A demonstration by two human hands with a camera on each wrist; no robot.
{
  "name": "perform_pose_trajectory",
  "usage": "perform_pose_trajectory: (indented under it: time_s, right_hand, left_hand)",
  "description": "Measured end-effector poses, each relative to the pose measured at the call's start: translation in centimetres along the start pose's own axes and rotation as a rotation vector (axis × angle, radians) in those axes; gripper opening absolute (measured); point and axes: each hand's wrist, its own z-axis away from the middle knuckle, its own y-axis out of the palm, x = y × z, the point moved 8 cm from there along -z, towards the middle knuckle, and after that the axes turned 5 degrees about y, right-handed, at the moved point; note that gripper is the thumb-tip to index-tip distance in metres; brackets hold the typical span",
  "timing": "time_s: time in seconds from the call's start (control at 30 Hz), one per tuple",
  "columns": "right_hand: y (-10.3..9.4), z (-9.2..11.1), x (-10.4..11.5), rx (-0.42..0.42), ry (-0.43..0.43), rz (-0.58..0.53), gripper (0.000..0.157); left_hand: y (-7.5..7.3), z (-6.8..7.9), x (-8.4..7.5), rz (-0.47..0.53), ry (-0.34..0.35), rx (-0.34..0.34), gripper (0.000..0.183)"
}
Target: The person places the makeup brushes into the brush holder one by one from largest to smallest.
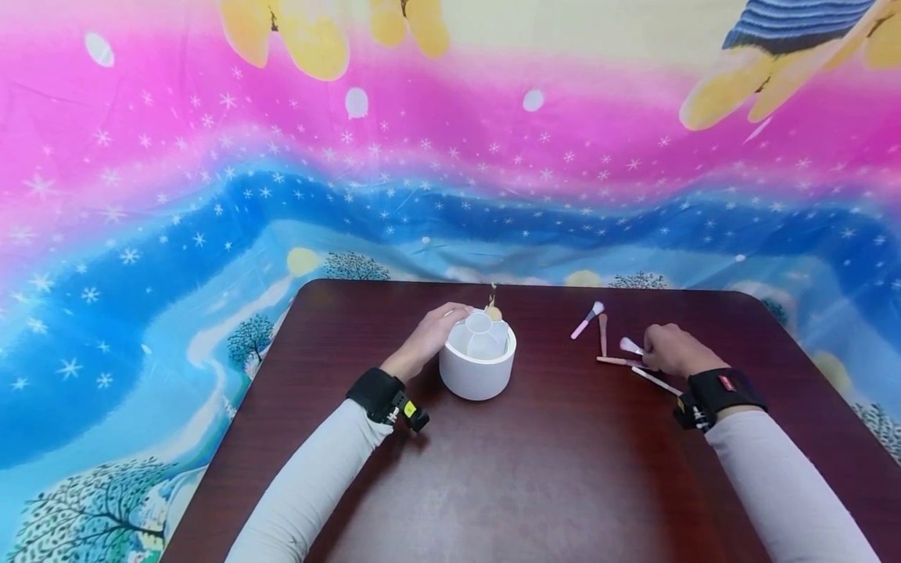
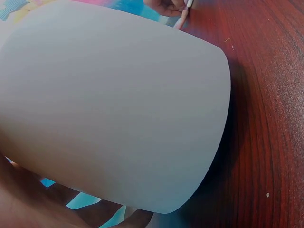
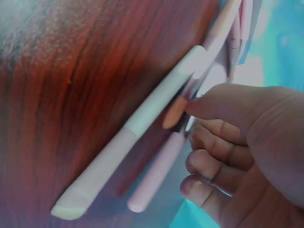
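Note:
A white round makeup organizer [image 1: 476, 377] with inner compartments stands near the middle of the table. My left hand [image 1: 431, 336] holds its left side, fingers at the rim; in the left wrist view the white wall [image 2: 118, 104] fills most of the picture. On the right, my right hand [image 1: 676, 349] is over several makeup brushes, thumb and forefinger pinching one with pale bristles [image 1: 630, 346] and a pink handle [image 3: 156, 175]. Just beside the fingertips lie an orange-tipped brush [image 3: 175, 114] and a white-handled brush [image 3: 161, 102].
A pink brush with pale bristles [image 1: 587, 320] and a brown-tipped brush [image 1: 603, 335] lie farther back on the dark wooden table [image 1: 535, 469]. Something beige and gold [image 1: 493, 313] rises at the organizer's back rim. A colourful printed cloth [image 1: 450, 156] hangs behind the table.

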Motion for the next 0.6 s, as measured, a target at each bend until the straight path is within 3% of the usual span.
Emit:
perform_pose_trajectory:
  time_s: [0.13,0.33,0.43,0.6]
  right_hand:
    - [0.1,0.2,0.7,0.049,-0.022,0.007,0.013]
    - [-0.6,0.5,1.7,0.027,-0.074,0.037,0.017]
    - [-2.1,0.9,2.9,-0.040,-0.121,0.072,0.022]
    - [-6.8,2.4,7.1,-0.239,-0.252,0.068,0.017]
  left_hand:
    - [0.0,-0.1,0.0,0.000,-0.005,0.001,0.041]
    - [0.1,-0.1,0.1,-0.001,-0.004,0.003,0.042]
    - [0.1,0.0,0.1,0.004,-0.002,0.006,0.041]
    - [0.0,0.0,0.0,0.008,0.002,-0.003,0.041]
